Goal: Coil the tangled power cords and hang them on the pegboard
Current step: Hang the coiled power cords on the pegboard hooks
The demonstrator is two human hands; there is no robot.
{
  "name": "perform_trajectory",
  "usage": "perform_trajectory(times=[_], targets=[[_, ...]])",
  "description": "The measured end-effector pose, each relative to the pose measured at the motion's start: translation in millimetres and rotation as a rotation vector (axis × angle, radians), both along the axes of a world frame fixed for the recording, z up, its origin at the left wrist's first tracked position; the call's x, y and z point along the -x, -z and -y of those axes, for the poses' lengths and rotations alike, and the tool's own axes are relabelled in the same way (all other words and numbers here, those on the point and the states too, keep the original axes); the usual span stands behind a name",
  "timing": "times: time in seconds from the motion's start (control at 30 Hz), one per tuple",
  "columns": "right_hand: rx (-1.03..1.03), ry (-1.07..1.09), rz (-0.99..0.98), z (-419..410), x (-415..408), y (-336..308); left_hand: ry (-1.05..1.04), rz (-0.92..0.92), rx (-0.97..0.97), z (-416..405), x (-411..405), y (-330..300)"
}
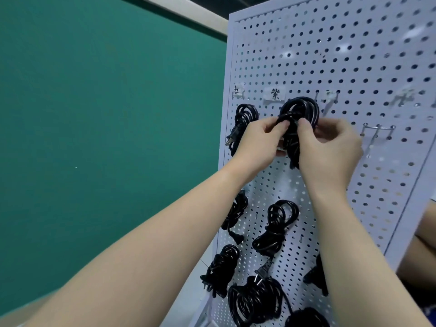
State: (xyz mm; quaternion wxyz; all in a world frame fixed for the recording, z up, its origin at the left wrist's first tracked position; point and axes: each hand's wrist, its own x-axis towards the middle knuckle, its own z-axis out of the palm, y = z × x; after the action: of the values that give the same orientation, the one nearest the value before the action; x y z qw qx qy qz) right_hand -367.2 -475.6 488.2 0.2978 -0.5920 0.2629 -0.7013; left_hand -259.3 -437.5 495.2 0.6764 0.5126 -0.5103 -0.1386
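two bare hands meet high on a white pegboard (354, 67), near its left edge. the left hand (257, 142) pinches the wrapped middle of a coiled black power cord (299, 109) between thumb and fingers; the right hand (330, 147) curls round the same bundle from the other side. the coil's loop rises above the fingers, against the board under a small handwritten label (274, 94); whether it sits on a hook yet cannot be told. the cord looks rubbery, light and springy, likely to unwind if released loosely, so the tight waist is the safest grip. another coil (243, 121) hangs at the left edge, more coils (276, 227) hang lower down, and an empty wire hook (377, 131) sits to the right. a green wall (106, 114) lies beyond.
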Motion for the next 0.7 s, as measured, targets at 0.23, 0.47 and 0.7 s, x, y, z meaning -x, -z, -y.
perform_trajectory(times=[0.23,0.47,0.7], targets=[[0.047,0.053,0.085,-48.3,-3.7,41.0,-0.194,0.166,-0.007,-42.6,-3.0,31.6],[0.297,-0.305,-0.041,-165.2,-50.0,209.0,-0.513,-0.149,0.18,-136.8,-69.8,156.1],[-0.198,-0.458,-0.806,-161.4,-69.8,442.8,-0.67,-0.643,-0.4,-196.5,-143.1,397.8]])
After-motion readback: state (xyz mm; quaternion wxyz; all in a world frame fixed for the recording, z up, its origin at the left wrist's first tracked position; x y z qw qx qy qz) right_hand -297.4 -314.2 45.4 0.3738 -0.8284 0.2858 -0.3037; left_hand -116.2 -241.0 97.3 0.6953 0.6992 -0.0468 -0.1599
